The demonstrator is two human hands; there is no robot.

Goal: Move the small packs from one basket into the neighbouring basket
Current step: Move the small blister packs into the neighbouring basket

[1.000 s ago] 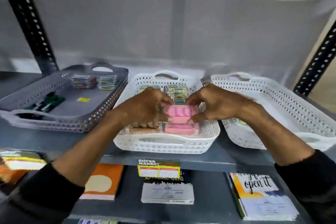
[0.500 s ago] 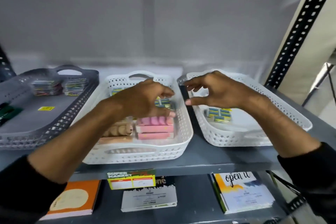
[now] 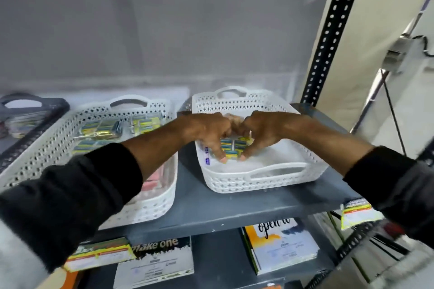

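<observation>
Over the right basket (image 3: pixel 277 179), the left hand (image 3: pixel 209 130) and right hand (image 3: pixel 263 129) jointly pinch blue-yellow small packs (image 3: pixel 232 146), lying flat; fingers hide their edges, long axis unclear.

Shop: price-tagged shelf (image 3: pixel 234 209), stocked baskets (image 3: pixel 234 185)

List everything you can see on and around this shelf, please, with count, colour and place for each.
white baskets: two, white, side by side on the grey shelf
grey basket: one, dark grey, far left, partly cut off
small packs: a cluster, blue and yellow, in the right white basket between both hands; count unclear
more small packs: several, blue and yellow, at the back of the middle basket
pink packs: count hidden by the arm, pink, front of the middle basket
booklets: at least two, on the lower shelf
price tags: two, yellow, on the shelf edges
left hand: on the cluster
right hand: on the cluster
</observation>
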